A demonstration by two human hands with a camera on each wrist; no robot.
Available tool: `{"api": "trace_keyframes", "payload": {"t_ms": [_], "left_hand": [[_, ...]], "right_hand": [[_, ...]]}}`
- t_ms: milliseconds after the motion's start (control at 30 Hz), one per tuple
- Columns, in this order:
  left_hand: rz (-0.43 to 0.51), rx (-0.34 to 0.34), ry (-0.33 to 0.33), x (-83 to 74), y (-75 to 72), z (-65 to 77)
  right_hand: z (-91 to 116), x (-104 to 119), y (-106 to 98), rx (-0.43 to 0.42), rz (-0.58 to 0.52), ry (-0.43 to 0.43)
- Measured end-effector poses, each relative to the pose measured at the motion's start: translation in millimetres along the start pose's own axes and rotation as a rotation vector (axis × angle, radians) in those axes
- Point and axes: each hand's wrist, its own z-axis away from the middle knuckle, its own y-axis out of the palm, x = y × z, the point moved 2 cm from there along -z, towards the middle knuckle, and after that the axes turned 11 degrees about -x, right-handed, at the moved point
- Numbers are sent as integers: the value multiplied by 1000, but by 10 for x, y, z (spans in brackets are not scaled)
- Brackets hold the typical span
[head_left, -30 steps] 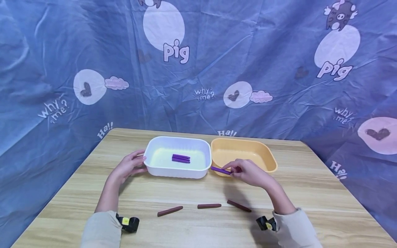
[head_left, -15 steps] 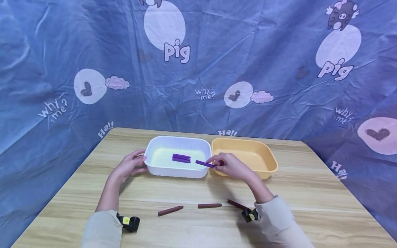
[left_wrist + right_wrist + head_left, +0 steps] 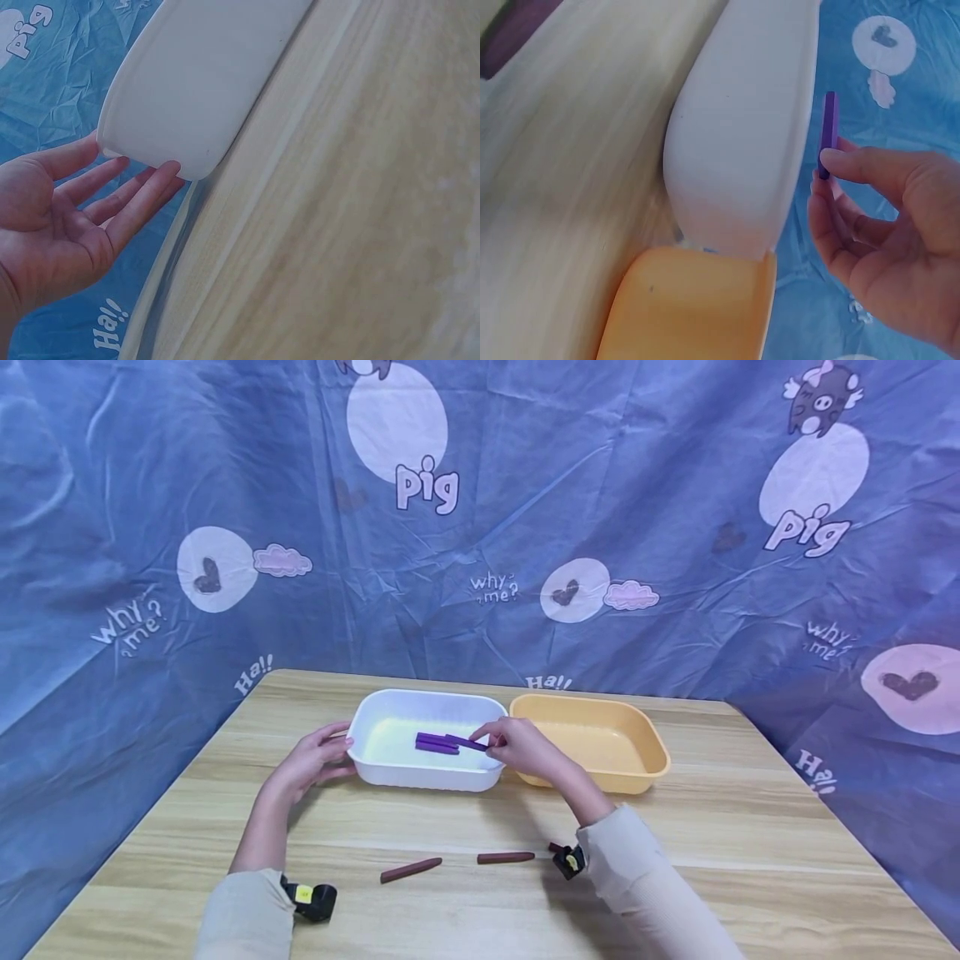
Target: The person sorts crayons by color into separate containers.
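The right grip (image 3: pixel 522 747) pinches a purple crayon (image 3: pixel 467 743); lower it softly before letting go. The left grip (image 3: pixel 313 760), fingers loose, touches the white box (image 3: pixel 427 777).

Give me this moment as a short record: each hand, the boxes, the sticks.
Left hand: fingers against the outer end of the white box
Right hand: pinching a purple stick over the white box
White box: two purple sticks lying inside, side by side
Orange box: beside the white box, at the right in the head view
Brown sticks: three on the wooden table, the rightmost partly hidden by the right wrist camera
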Motion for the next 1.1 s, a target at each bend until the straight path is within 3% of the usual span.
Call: {"api": "trace_keyframes", "payload": {"t_ms": [333, 600, 1100], "left_hand": [[5, 5, 8, 12, 2, -3], [1, 7, 13, 6, 10, -5], [4, 19, 9, -26, 1, -5]], "right_hand": [[-229, 55, 207, 19, 15, 22], [-347, 77, 356, 0, 105, -35], [-444, 63, 636, 101, 123, 67]]}}
